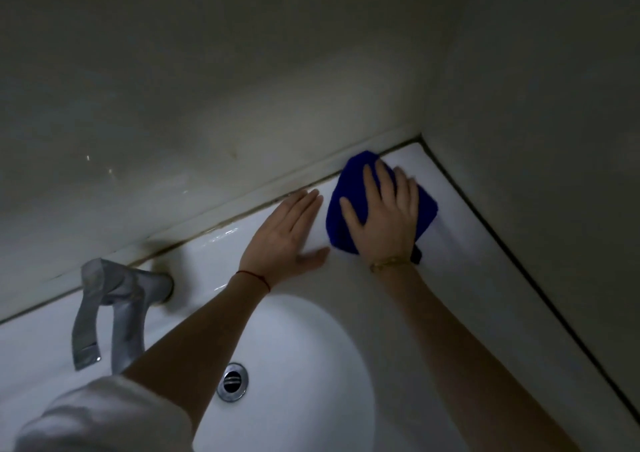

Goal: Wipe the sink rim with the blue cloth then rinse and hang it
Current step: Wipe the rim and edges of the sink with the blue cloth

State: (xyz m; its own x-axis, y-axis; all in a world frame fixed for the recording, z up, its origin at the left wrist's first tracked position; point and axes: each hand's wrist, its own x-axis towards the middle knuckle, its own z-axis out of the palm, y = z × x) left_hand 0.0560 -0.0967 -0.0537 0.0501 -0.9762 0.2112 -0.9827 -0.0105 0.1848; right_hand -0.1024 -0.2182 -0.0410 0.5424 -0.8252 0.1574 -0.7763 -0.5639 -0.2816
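A folded blue cloth [356, 174] lies on the white sink rim [460, 244] near the back right corner, against the wall seam. My right hand [384, 216] presses flat on top of the cloth, fingers spread, covering its middle. Just left of the cloth, my left hand [287, 233] rests palm down on the bare rim with fingers together and nothing in it. A red thread circles the left wrist; a thin bracelet is on the right.
A chrome faucet [114, 309] stands at the back left of the rim. The round basin [311, 330] with a metal drain [232, 381] lies below my arms. Walls close in behind and to the right, with dark grout along the seams.
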